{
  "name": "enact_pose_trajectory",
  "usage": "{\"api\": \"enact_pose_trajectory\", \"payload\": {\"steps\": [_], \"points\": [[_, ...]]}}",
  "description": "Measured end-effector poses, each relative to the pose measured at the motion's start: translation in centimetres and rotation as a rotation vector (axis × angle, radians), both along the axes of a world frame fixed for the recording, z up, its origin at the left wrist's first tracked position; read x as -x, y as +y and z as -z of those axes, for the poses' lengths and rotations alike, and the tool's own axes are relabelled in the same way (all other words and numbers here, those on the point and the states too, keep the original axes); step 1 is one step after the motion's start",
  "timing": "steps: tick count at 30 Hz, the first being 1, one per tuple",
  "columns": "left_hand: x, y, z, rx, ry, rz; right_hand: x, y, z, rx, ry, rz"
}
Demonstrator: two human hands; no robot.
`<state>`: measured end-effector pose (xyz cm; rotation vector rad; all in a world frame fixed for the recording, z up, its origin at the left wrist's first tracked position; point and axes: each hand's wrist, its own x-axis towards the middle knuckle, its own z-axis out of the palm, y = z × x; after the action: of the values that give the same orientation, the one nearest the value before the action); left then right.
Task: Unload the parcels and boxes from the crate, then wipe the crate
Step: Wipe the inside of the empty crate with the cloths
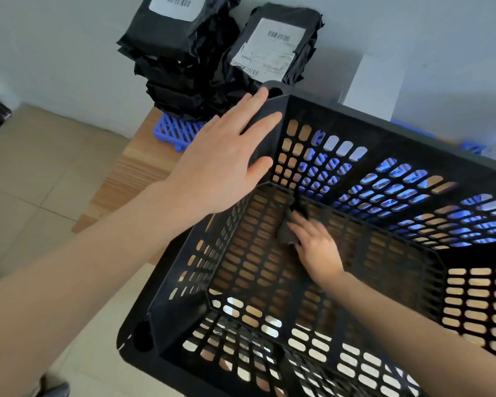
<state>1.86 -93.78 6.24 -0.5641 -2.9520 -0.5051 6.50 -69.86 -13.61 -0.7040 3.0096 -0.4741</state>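
Note:
A large black slotted crate [335, 121] stands on a wooden table and holds no parcels. My left hand [221, 164] rests flat with straight fingers on the crate's far left corner. My right hand [318, 247] is deep inside the crate and presses a small dark cloth [287, 230] against the floor near the far left inner corner. Two stacks of black parcels [184, 67] with white barcode labels sit behind the crate, the right stack [272, 44] close to the crate's rim.
The parcel stacks rest on a blue plastic pallet [175, 130] on the wooden table [138, 173]. A white box [367, 87] stands behind the crate by the wall. Beige floor tiles lie to the left.

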Motion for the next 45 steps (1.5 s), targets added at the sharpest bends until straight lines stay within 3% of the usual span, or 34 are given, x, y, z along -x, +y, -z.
{"api": "enact_pose_trajectory", "payload": {"steps": [3,7,9,14,17,21,24,29,31,35,39,43,45], "points": [[0.0,0.0,0.0,-0.009,-0.007,0.003,-6.6,0.4,-0.8,0.061,-0.061,-0.29],[0.0,0.0,-0.1,-0.017,-0.01,-0.002,-12.1,1.7,-1.3,-0.038,-0.097,-0.639],[-0.1,0.1,-0.2,-0.023,-0.015,-0.006,-10.5,1.9,-1.2,-0.05,-0.015,-0.603],[-0.1,0.0,-0.3,-0.017,-0.016,-0.002,-1.2,2.7,-1.4,-0.021,0.229,-0.243],[-0.2,0.1,-0.4,-0.016,-0.017,0.004,2.3,4.1,-1.1,-0.121,0.16,-0.007],[-0.3,0.2,-0.4,-0.014,-0.02,-0.002,0.2,3.5,0.0,-0.102,0.061,0.037],[-0.3,0.2,-0.4,-0.014,-0.01,-0.002,-3.5,3.9,-0.5,-0.029,0.026,-0.137],[-0.3,0.2,-0.4,-0.007,-0.004,-0.005,-11.8,4.7,-1.0,-0.083,-0.089,-0.634],[-0.3,0.3,-0.5,-0.004,-0.006,-0.004,-11.7,4.7,-1.3,-0.078,-0.058,-0.677],[-0.3,0.3,-0.7,-0.004,-0.006,-0.001,-5.7,5.1,-1.9,0.006,0.111,-0.376],[-0.3,0.4,-0.8,0.002,-0.018,-0.009,1.3,6.6,-1.3,-0.096,0.134,0.005],[-0.3,0.5,-0.7,0.01,-0.027,-0.017,0.6,5.2,-0.6,-0.079,0.04,0.092],[-0.3,0.5,-0.7,0.001,-0.025,-0.016,-2.2,4.6,-0.6,-0.022,0.027,0.0]]}}
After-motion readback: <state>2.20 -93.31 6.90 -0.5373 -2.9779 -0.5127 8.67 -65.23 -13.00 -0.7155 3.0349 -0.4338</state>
